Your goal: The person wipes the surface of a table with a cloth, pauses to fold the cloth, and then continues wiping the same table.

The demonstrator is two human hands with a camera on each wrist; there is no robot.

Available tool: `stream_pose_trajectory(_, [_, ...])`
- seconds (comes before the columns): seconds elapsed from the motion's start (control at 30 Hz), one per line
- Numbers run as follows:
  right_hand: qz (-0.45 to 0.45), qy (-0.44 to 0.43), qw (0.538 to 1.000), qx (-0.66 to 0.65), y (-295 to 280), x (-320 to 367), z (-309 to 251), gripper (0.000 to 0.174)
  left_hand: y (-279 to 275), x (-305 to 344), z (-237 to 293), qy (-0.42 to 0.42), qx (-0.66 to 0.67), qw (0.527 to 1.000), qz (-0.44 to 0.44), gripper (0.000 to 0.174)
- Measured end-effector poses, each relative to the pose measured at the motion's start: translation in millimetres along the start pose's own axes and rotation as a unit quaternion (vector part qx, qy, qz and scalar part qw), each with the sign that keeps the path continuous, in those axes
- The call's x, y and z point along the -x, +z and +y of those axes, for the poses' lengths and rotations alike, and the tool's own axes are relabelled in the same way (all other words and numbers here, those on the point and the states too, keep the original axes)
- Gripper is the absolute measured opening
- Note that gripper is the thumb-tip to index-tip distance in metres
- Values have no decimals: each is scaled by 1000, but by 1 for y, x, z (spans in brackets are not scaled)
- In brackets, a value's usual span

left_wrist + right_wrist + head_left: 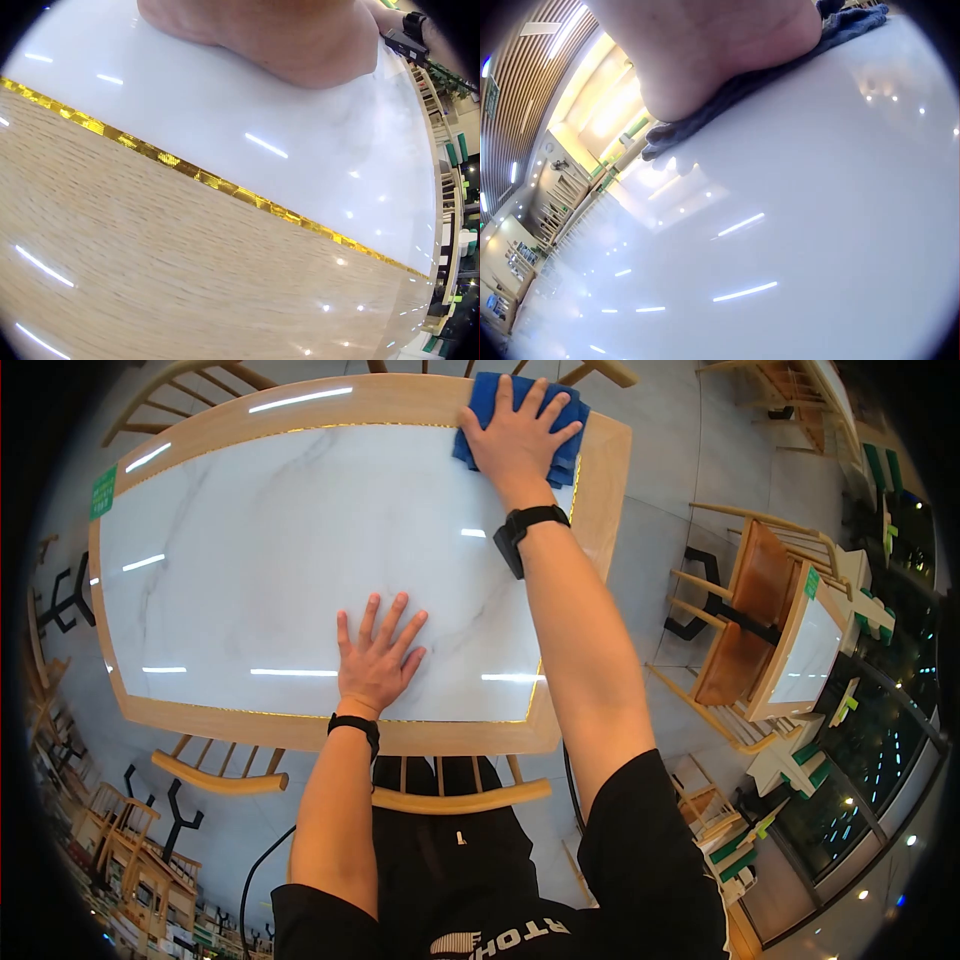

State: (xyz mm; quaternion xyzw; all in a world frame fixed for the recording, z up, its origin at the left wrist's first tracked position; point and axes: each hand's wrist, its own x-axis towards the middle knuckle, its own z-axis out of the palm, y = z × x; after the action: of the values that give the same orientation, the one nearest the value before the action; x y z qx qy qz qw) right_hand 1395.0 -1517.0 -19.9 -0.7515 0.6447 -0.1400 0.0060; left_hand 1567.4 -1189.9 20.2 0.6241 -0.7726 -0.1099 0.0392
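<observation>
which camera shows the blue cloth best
The head view: it shows the blue cloth from above, lying under the right hand at the far right corner of the table. The right wrist view catches only a dark strip beneath that hand; the left wrist view does not show it.

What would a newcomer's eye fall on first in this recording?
The blue cloth under the spread right hand, at the far right corner of the table, stands out first. Then comes the white marble-patterned panel with its gold border strip, the left hand spread over its near side.
</observation>
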Motion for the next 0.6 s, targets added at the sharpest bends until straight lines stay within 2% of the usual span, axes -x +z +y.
stream_pose_trajectory(0.13, [-22, 44, 999, 5, -40, 6, -28, 73, -4, 0, -1, -1, -2, 1000, -2, 55])
stream_pose_trajectory(0.23, [-3, 14, 1000, 16, -39, 16, -23, 74, -3, 0, 1, -5, 2, 1000, 6, 53])
stream_pose_trajectory(0.37, [-38, 15, 999, 33, -45, 29, -24, 74, -4, 0, 0, -8, 7, 1000, 6, 51])
stream_pose_trajectory(0.47, [26, -23, 999, 26, 0, 49, -4, 75, -3, 0, -1, -9, 3, 1000, 9, 51])
stream_pose_trajectory(0.5, [35, -20, 999, 32, -4, 55, -5, 70, -4, -1, -1, -8, -3, 1000, 7, 52])
stream_pose_trajectory(0.6, [14, -13, 1000, 10, -12, 72, -8, 72, -3, 0, 0, -6, -10, 1000, 2, 52])
